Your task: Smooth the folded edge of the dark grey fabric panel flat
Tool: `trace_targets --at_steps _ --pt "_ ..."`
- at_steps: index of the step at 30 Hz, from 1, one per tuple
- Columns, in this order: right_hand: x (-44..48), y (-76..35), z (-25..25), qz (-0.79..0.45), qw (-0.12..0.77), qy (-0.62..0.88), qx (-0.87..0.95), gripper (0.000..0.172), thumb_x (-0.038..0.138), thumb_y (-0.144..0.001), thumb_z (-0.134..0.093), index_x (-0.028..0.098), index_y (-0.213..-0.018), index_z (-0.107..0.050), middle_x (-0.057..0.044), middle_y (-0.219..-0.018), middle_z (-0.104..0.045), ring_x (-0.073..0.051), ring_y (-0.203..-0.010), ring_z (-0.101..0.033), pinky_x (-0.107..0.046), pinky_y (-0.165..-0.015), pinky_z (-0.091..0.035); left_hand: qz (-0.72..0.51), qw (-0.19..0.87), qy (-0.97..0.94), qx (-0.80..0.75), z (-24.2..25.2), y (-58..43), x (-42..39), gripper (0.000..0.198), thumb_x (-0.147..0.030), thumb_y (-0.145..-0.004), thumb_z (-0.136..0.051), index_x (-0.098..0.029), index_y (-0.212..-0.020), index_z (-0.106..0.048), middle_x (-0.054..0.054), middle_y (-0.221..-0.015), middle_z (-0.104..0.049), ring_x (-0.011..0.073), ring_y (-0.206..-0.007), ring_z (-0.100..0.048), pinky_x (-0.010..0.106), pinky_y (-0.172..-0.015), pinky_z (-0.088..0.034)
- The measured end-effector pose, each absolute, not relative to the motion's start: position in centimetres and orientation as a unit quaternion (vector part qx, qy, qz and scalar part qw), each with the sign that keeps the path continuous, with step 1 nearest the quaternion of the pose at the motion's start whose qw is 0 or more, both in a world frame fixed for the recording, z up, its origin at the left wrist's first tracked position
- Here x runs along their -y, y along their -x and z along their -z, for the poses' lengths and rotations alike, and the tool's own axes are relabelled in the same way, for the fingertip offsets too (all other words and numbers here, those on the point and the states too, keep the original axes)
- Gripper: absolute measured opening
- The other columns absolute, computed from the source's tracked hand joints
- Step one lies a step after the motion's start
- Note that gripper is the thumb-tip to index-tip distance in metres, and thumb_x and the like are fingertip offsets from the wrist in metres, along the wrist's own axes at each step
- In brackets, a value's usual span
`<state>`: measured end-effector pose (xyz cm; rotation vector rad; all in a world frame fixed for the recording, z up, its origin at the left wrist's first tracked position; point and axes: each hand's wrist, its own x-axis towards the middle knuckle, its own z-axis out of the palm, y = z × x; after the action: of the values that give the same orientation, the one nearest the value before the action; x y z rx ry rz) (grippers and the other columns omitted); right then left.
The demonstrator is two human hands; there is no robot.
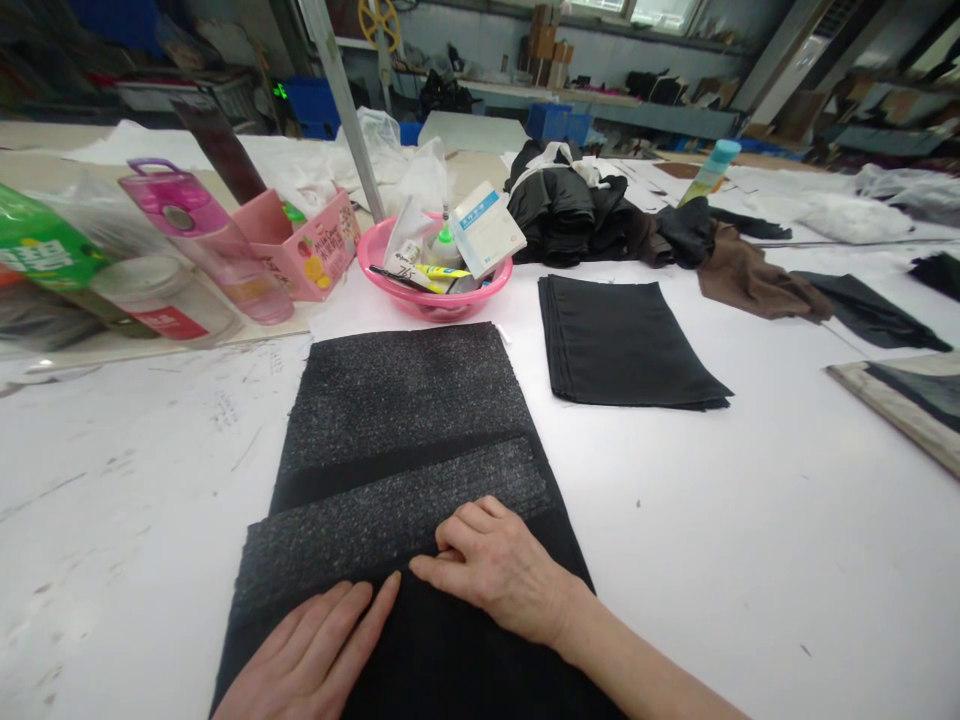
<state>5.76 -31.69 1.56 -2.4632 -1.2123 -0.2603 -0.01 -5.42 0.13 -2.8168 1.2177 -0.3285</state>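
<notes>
A dark grey ribbed fabric piece lies on the white table in front of me, with a folded band across its near part and plain black cloth below. My left hand rests flat on the black cloth, fingers stretched out together, tips at the band's lower edge. My right hand lies on the band's right end, forefinger pointing left along the edge and the other fingers curled, pressing on the fabric.
A stack of black fabric pieces lies to the right. Behind stand a pink bowl of small items, a pink box, a pink bottle, jars at left, and heaps of dark and brown cloth.
</notes>
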Motion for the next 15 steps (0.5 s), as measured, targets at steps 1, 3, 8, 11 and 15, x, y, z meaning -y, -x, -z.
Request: trace_targets --at_steps 1,3,8,11,15 --pt "31.7 -5.8 -1.6 0.091 0.191 0.877 0.431 0.022 0.014 -0.099 -0.043 0.025 -0.109 -0.059 0.001 -0.081 -0.049 -0.015 -0.078 -0.041 -0.031 -0.068 -0.028 0.105 0.032 0.910 -0.400 -0.1 0.0 5.4 0.068 -0.005 -0.079 -0.038 -0.020 -0.145 -0.031 0.003 -0.119 -0.062 0.0178 -0.108 -0.056 0.030 -0.098 -0.036" --pt "31.7 -5.8 -1.6 0.093 0.191 0.878 0.430 0.021 0.015 -0.099 -0.043 0.025 -0.108 -0.059 0.001 -0.081 -0.049 -0.015 -0.078 -0.041 -0.031 -0.067 -0.028 0.098 0.040 0.908 -0.406 -0.1 -0.1 5.2 0.068 -0.006 -0.078 -0.039 -0.018 -0.144 -0.032 0.004 -0.121 -0.061 0.0182 -0.110 -0.055 0.031 -0.100 -0.034" --pt "31.6 -5.8 -1.6 0.099 0.190 0.878 0.429 0.022 0.014 -0.099 -0.042 0.024 -0.108 -0.060 0.001 -0.080 -0.048 -0.015 -0.077 -0.041 -0.031 -0.066 -0.028 0.093 0.045 0.902 -0.418 -0.1 -0.2 5.1 0.063 -0.008 -0.078 -0.042 -0.016 -0.140 -0.038 0.006 -0.123 -0.059 0.0194 -0.112 -0.053 0.032 -0.102 -0.031" --pt "31.6 -5.8 -1.7 0.097 0.184 0.878 0.431 0.023 0.014 -0.099 -0.041 0.024 -0.108 -0.059 0.000 -0.083 -0.050 -0.015 -0.078 -0.041 -0.031 -0.067 -0.028 0.105 0.028 0.908 -0.406 -0.3 -0.3 6.0 0.059 -0.005 -0.078 -0.039 -0.016 -0.136 -0.043 0.005 -0.122 -0.060 0.0197 -0.112 -0.053 0.034 -0.102 -0.030" --pt "31.6 -5.8 -1.6 0.094 0.177 0.879 0.432 0.023 0.015 -0.100 -0.040 0.024 -0.108 -0.059 0.000 -0.083 -0.051 -0.015 -0.078 -0.042 -0.032 -0.068 -0.029 0.116 -0.008 0.924 -0.364 -0.7 -0.5 7.7 0.051 -0.004 -0.080 -0.035 -0.018 -0.128 -0.045 0.004 -0.114 -0.064 0.0201 -0.105 -0.057 0.035 -0.098 -0.034"
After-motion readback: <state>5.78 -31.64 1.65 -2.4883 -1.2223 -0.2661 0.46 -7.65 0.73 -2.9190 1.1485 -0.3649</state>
